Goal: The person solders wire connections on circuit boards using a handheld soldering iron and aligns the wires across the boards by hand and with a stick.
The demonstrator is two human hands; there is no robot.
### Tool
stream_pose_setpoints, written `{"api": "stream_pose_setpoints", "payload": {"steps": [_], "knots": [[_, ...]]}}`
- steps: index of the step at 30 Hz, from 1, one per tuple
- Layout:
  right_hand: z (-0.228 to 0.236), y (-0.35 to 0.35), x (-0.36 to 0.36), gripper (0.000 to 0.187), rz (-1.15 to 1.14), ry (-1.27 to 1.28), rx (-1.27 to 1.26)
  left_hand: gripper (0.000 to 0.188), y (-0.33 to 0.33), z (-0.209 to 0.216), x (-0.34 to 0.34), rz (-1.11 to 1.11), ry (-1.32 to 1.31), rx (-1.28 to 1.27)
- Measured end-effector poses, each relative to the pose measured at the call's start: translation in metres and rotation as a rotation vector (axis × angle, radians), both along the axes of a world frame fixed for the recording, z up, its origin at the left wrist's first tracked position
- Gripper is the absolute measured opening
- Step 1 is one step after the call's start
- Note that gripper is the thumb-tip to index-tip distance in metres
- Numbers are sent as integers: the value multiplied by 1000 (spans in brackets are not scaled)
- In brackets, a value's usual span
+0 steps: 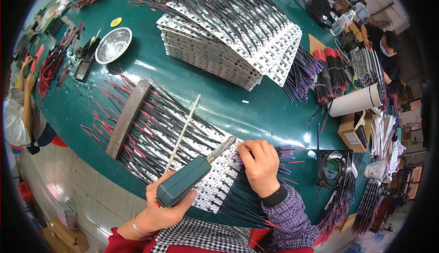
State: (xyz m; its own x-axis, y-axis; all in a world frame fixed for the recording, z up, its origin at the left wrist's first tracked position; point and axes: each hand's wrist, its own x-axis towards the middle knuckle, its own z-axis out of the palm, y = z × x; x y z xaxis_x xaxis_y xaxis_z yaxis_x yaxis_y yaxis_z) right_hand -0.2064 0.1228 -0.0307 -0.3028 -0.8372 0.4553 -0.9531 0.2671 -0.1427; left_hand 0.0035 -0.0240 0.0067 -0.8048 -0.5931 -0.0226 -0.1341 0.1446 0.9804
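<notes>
My left hand [167, 205] is wrapped round the dark green handle of a soldering iron [187, 182]. Its metal tip points up and right, close to my right fingertips. My right hand [260, 164] pinches a thin wire at the right edge of the white circuit boards [210, 186]; the fingers hide most of it. Black and red wires [157, 120] run over these boards, and more wires [242, 202] stick out at the lower right. A brown bar [129, 119] lies across the wires, and a thin pale rod [184, 131] crosses the boards between bar and iron.
A tall stack of white boards [206, 54] with wires stands at the back. A metal bowl [114, 45] is at the left. On the right are wire bundles [331, 72], a white bottle [356, 101] and a fan [334, 168]. People sit at the left and far right.
</notes>
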Motion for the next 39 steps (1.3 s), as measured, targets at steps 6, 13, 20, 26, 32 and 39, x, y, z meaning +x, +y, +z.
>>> {"api": "stream_pose_setpoints", "payload": {"steps": [6,13,20,26,32,39], "knots": [[24,14,9,48,-55,-151,-128,24,2,-7,5,9,-8,10],[2,10,17,56,-106,-135,-12,24,3,-3,7,24,-29,14],[-3,12,14,39,-39,-154,-52,24,4,-6,10,11,-40,19],[-5,11,23,54,-14,-136,-15,24,5,-6,11,14,-23,-22],[-1,14,20,44,-28,-217,-34,25,3,-4,13,19,-41,-2],[0,7,17,50,-42,-231,-60,22,0,-4,9,-68,-59,-67]]}}
